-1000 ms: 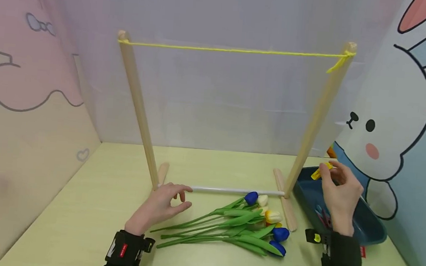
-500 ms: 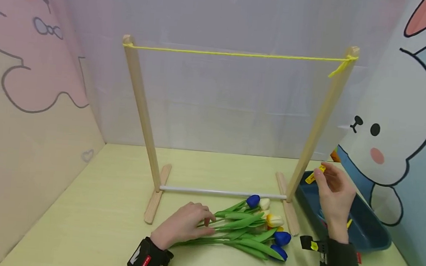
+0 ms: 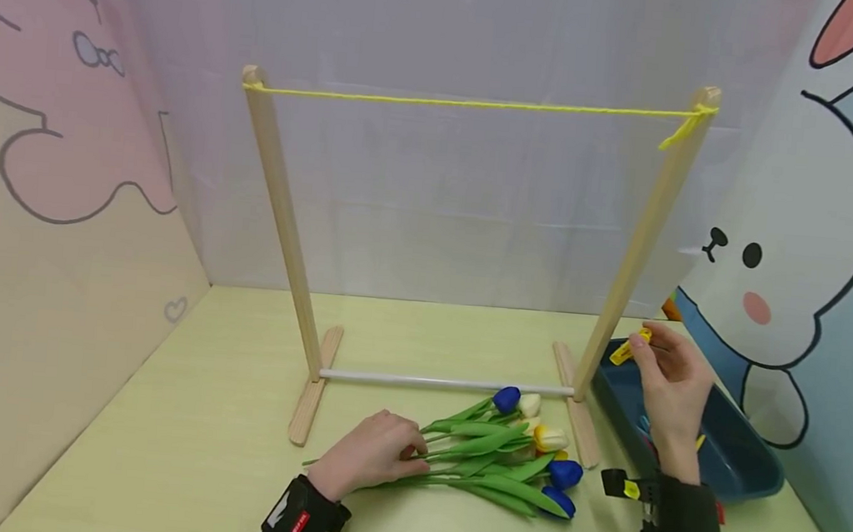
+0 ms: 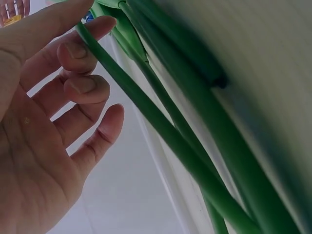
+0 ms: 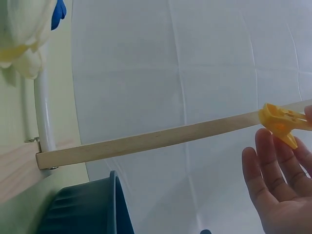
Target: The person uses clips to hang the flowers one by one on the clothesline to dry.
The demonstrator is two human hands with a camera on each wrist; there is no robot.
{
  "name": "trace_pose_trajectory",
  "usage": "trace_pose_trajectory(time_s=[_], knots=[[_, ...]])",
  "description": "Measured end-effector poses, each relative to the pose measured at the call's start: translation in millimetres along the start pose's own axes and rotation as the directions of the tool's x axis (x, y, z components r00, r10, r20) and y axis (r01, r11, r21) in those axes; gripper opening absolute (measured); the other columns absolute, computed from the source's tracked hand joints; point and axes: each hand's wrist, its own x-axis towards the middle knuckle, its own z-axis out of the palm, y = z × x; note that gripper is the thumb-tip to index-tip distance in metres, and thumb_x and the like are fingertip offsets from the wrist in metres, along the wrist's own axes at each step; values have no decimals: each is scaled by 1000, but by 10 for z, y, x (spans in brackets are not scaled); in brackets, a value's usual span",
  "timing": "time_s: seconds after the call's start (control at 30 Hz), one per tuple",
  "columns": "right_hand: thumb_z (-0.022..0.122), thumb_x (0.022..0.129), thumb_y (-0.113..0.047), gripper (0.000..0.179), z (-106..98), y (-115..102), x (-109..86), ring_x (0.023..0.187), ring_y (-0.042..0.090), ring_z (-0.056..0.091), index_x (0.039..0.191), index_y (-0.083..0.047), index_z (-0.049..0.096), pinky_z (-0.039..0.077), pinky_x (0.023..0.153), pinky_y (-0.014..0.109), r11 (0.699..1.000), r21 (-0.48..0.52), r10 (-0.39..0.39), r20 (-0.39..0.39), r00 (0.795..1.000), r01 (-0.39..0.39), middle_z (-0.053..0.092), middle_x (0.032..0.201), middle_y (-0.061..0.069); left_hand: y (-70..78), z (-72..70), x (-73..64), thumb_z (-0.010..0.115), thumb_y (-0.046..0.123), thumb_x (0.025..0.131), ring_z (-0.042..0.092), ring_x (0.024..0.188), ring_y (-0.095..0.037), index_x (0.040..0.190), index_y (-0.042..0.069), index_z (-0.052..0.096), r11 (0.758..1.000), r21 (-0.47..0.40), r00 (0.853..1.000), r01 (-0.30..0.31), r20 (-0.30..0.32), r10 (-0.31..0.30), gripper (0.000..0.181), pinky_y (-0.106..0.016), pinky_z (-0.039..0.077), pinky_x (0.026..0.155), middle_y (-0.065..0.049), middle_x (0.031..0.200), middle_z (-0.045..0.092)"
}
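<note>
Several artificial tulips (image 3: 487, 446), with green stems and blue, white and yellow blooms, lie on the table. Over their stems is my left hand (image 3: 376, 454). In the left wrist view, that hand (image 4: 53, 112) has one green stem (image 4: 141, 105) between thumb and index finger, while its other fingers curl loosely beside it. My right hand (image 3: 671, 385) pinches a yellow clothespin (image 3: 631, 347) above the dark blue bin. From the right wrist view, the clothespin (image 5: 280, 122) shows its jaw end pointing away from the fingers.
A wooden frame (image 3: 280, 213) stands behind the tulips, with a yellow string (image 3: 469, 103) tied across its top and a white rod (image 3: 417, 380) low between its posts. The dark blue bin (image 3: 744, 475) on the right contains small coloured items.
My left hand has moved right and down from beside the frame's left foot onto the tulip stems, and its fingers have closed in. The right hand keeps the clothespin, shifted slightly left.
</note>
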Motion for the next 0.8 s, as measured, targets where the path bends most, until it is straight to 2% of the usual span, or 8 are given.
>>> trace_pose_trajectory(time_s=[0.1,0.2,0.4,0.57,0.67,0.8], knots=[[65,94,2,21,7,4,-5,77,-4,64,114,-3,71,51,73,7,1000,-2,10,-1,1000,-10,66,92,-21,0,4,4,75,27,92,27,53,1,73,22,68,1000,-12,1000,-2,5,2,21,-19,27,62,14,57,35],[65,95,0,21,6,9,-12,76,-4,63,116,-3,70,51,73,6,1000,-18,19,-5,1000,-19,65,92,-21,3,1,8,74,24,93,29,53,2,73,20,69,1000,-29,1000,3,3,-3,21,-16,24,57,14,58,39],[65,96,-2,22,10,19,-18,76,-5,62,118,-2,70,50,74,6,998,-43,39,5,999,-39,64,91,-22,-6,-6,7,74,21,93,38,55,8,78,19,77,999,-32,998,-42,-55,40,15,-11,31,54,14,68,66],[65,96,-2,23,17,22,-22,75,-2,62,118,-3,70,50,74,6,998,-35,50,6,999,-50,63,90,-20,-12,-46,-8,73,20,93,44,56,11,82,18,80,997,-28,993,-68,-95,65,13,-10,35,57,11,72,72],[64,96,-2,22,24,21,-24,77,-2,62,117,-5,70,51,74,6,998,-21,51,7,999,-50,64,91,-20,-5,-88,-23,72,20,94,51,59,10,87,16,81,998,-35,993,-49,-114,45,12,-10,40,59,8,75,75],[64,95,1,23,25,25,-29,79,0,63,115,-7,72,51,75,8,995,59,75,13,997,-76,67,91,-16,1,-128,-42,70,19,95,59,62,7,90,14,82,1000,-15,989,-26,-148,24,13,-12,46,62,6,77,77]])
